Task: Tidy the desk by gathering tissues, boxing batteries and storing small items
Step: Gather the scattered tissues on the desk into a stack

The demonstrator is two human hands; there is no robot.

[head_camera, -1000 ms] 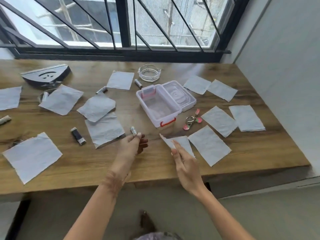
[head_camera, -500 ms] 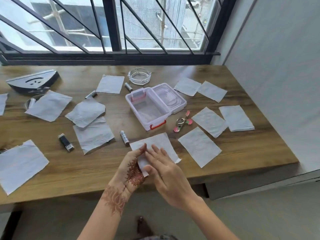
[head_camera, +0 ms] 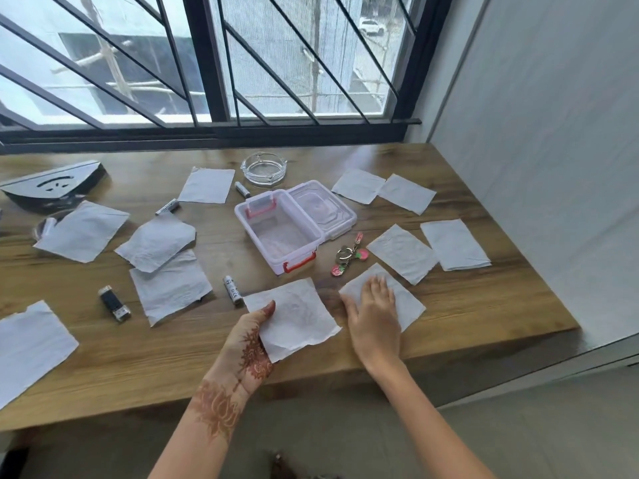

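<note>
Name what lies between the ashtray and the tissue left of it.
A battery lies there on the desk, as the head view shows.

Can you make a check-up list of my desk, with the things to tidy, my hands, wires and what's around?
Surface: wooden desk, strewn with loose tissues.
Job's things: clear box open, nothing seen inside; batteries loose on the desk; keychain beside the box.
Clutter: glass ashtray, small black stick, dark wedge-shaped object.
Hands: left hand pinches the near tissue; right hand lies flat on the next tissue.
Cables: nothing seen.
Surroundings: barred window behind, pale wall at right.
</note>
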